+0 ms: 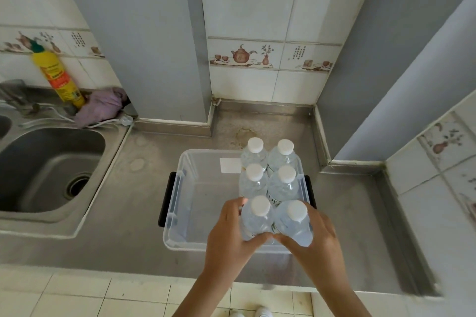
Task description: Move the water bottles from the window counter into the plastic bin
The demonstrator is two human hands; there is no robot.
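Six water bottles (274, 188), caps up, long axes vertical, stand two abreast in the right half of the clear plastic bin (198, 203) at lower centre of frame, on the steel table (116, 244). Left hand (229, 237) and right hand (313, 237) each wrap one of the nearest pair — fingers curled, closed on them. Bin's left half empty; the pair looks almost seated — release likely next.

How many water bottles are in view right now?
6, in two columns over the bin's right side: far pair, middle pair, near pair gripped by both hands.
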